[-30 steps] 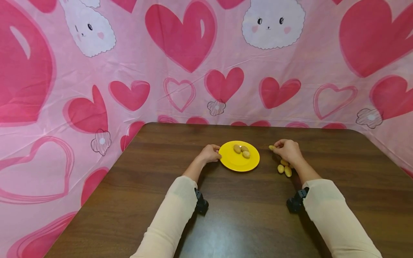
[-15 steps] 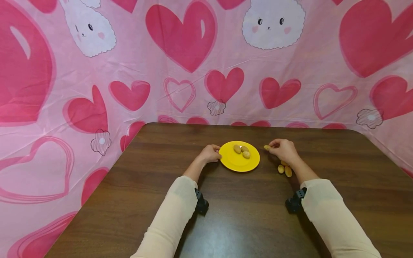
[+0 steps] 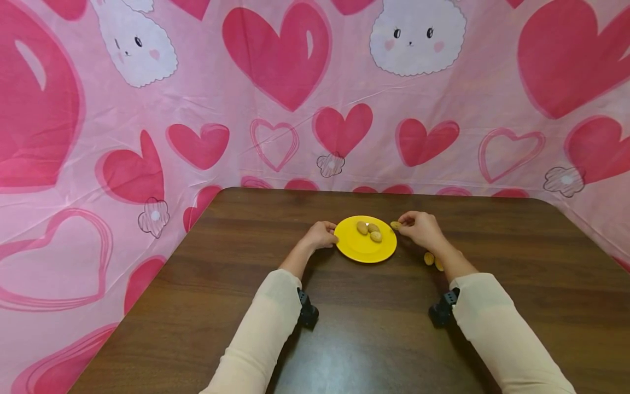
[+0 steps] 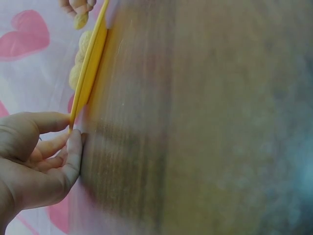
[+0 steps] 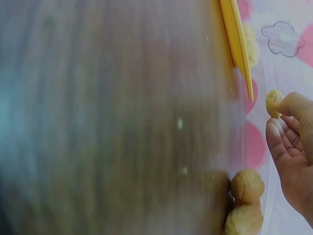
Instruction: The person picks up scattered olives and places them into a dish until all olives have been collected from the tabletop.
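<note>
A yellow plate [image 3: 356,249] lies on the table with three walnuts [image 3: 376,237] grouped toward its far side. At its left rim, my left hand [image 3: 320,235] pinches the edge between thumb and fingers, which the left wrist view shows from the side. My right hand [image 3: 421,227] holds a single walnut [image 3: 395,225] by the fingertips, at the plate's right rim in the head view. From the right wrist view, that walnut [image 5: 274,104] looks raised and apart from the plate's edge [image 5: 247,73]. Loose walnuts [image 3: 429,258] sit beneath the right wrist, partly covered by the forearm.
The dark brown wooden table [image 3: 364,339] reaches back to a pink cloth [image 3: 300,82] printed with hearts and rabbit faces. Small black cameras [image 3: 307,311] are strapped at both wrists, below cream sleeves.
My right hand has moved left with the walnut, from near the loose walnuts to the plate's right rim. The left hand and the plate have stayed in place.
</note>
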The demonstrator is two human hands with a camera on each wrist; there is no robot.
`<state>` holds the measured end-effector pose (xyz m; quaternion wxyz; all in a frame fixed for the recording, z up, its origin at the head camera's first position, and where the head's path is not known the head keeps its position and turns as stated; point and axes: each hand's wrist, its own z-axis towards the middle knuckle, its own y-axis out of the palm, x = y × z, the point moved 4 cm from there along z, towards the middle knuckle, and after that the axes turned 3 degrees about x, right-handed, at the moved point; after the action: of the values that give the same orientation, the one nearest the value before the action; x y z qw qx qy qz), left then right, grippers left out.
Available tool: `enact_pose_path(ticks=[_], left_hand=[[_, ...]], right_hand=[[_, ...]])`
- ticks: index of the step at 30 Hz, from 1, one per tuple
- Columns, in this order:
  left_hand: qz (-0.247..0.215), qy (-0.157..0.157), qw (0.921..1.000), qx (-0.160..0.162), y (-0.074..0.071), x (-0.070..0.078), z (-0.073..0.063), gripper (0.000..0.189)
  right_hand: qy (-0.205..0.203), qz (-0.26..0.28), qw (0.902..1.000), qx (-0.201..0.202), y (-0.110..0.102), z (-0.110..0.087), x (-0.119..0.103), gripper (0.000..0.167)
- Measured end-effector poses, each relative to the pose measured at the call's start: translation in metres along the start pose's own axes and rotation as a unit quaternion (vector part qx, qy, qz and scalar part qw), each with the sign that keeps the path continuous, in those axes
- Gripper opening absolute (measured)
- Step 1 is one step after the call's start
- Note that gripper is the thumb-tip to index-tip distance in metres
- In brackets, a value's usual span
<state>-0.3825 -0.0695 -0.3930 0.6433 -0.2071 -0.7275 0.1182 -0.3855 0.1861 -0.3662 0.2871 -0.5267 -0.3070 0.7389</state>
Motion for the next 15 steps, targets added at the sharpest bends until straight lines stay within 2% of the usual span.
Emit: enact_pose_path(ticks=[11,15], left_hand=[[0.002,0.006,1.0000,0.000,0.000,0.000,-0.001,0.043],[0.000,0.005,1.0000,0.001,-0.001,0.000,-0.002,0.043]], right_hand=[[-0.030,0.011,0.9995,-0.007,0.013,0.003,-0.017,0.016],[-0.028,0.011,0.9995,-0.010,0.018,0.004,-0.021,0.015]])
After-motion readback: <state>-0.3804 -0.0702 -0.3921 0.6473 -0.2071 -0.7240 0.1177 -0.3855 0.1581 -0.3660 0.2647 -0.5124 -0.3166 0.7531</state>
